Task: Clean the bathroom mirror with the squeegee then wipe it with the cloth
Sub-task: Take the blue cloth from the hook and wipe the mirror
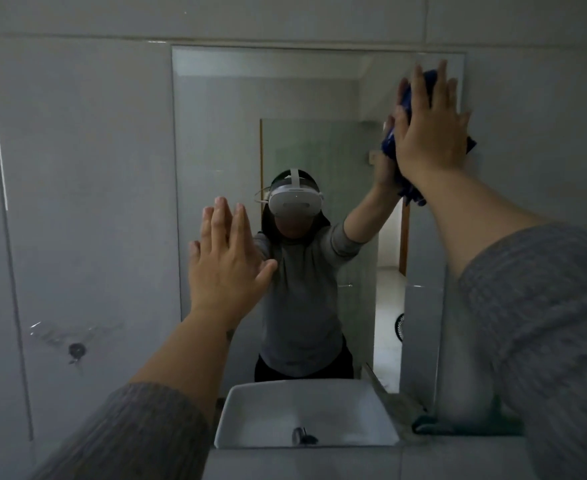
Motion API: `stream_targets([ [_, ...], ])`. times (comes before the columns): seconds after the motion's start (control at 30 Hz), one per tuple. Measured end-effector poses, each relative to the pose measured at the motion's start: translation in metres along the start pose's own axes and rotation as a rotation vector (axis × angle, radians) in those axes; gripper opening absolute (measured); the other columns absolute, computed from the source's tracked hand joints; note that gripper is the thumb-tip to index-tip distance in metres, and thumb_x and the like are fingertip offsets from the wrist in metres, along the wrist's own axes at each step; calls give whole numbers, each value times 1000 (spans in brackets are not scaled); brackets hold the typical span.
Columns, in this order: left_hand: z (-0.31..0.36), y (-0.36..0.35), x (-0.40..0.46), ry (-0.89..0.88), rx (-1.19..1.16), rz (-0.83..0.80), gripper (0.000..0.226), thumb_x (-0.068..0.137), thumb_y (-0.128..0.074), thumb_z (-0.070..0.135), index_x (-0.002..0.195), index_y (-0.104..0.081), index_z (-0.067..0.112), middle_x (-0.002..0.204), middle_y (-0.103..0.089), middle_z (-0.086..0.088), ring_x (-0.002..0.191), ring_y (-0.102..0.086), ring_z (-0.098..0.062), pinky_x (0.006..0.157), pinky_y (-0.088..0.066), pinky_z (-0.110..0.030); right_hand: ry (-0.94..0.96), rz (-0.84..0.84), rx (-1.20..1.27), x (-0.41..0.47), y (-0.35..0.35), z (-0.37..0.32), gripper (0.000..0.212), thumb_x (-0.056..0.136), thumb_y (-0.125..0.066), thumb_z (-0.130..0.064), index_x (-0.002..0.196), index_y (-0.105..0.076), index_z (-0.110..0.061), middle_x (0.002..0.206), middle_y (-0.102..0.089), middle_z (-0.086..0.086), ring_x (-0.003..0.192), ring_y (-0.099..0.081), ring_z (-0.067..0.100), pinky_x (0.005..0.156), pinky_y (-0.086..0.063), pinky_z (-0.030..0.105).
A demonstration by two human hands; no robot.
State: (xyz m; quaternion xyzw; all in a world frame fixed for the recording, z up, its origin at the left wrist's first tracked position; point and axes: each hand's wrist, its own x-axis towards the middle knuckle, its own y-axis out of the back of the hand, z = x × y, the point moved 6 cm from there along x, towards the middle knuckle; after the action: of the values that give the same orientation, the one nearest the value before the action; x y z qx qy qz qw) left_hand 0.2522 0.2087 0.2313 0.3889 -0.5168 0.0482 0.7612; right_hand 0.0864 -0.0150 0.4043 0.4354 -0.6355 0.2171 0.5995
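Left hand (228,268) and right hand (430,133) up, flat (fingers (420,88) straight)

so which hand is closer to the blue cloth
Right. The right hand presses the blue cloth against the mirror, top right; the left hand is apart, lower left.

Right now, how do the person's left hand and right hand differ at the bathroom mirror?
The left hand is bare and holds nothing; the right hand presses a crumpled blue cloth against the rectangular wall mirror. The left hand is lower, by the mirror's left side; the right hand is high, near its top right corner. Both have straight fingers pointing up.
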Motion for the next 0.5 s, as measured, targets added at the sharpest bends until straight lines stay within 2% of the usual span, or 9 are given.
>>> stream_targets([
  [0.27, -4, -5, 2, 7, -25, 31, 101, 79, -57, 64, 151, 2, 23, 160, 13, -3, 146, 11, -24, 116, -14, -51, -134, 22, 33, -50, -13, 27, 54, 103, -25, -36, 152, -9, -21, 161, -9, 13, 147, -15, 33, 115, -20, 57],
  [0.5, -5, -2, 2, -7, -31, 35, 97, 82, -53, 63, 152, 0, 21, 160, 11, -3, 147, 8, -24, 116, -15, -52, 60, -75, 39, -94, -34, -49, 58, 99, -20, -39, 153, -3, -21, 162, -3, 13, 148, -6, 35, 116, -14, 59],
])
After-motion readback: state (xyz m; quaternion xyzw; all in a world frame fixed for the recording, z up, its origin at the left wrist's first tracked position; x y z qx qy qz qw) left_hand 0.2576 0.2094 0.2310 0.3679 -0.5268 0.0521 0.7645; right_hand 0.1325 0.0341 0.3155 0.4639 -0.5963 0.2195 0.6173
